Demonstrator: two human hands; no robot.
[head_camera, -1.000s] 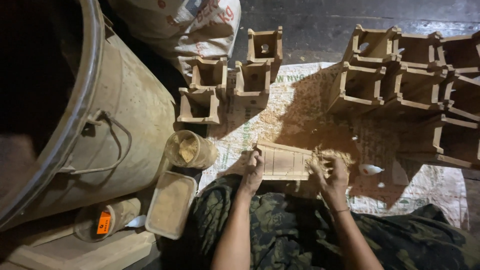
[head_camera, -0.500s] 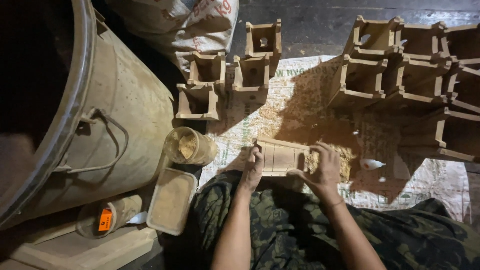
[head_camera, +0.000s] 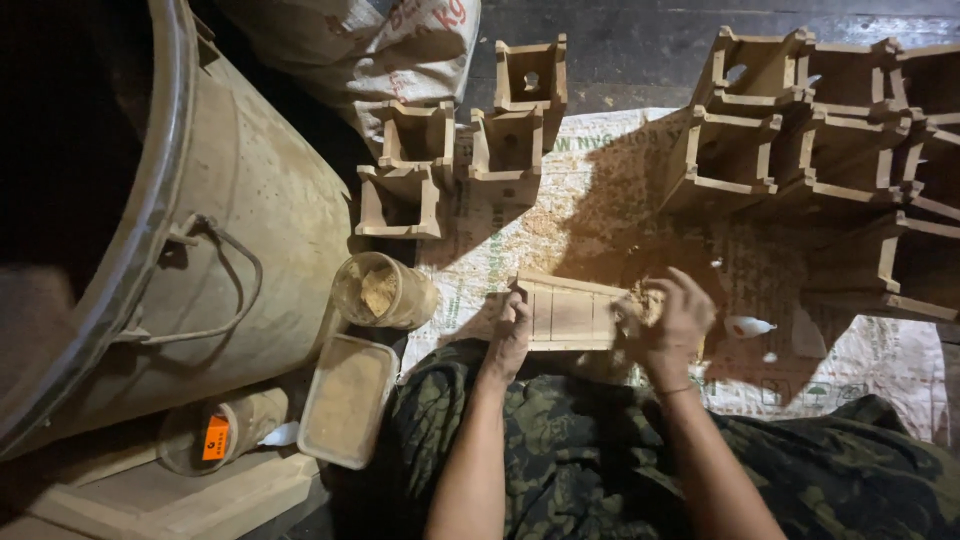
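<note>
From the head camera, the person sits on the floor with legs in green patterned trousers (head_camera: 600, 460). The left hand (head_camera: 510, 335) is closed on the left end of a small wooden frame (head_camera: 570, 315). The right hand (head_camera: 675, 320) is curled over the right end of the frame, and it also holds a clump of sawdust (head_camera: 640, 300) there. The frame lies flat, just above the person's lap and over a printed sack (head_camera: 560, 200) spread on the floor.

Just left of the frame stands a round cup (head_camera: 380, 290) with sawdust in it. Near it, closer to the person, lies a flat tray (head_camera: 348, 400) full of the same dust. A big metal drum (head_camera: 200, 230) with a wire handle fills the left side. Far from the person, four small wooden boxes (head_camera: 455, 150) sit together. More wooden boxes are piled in a stack (head_camera: 820, 130) at the far right.
</note>
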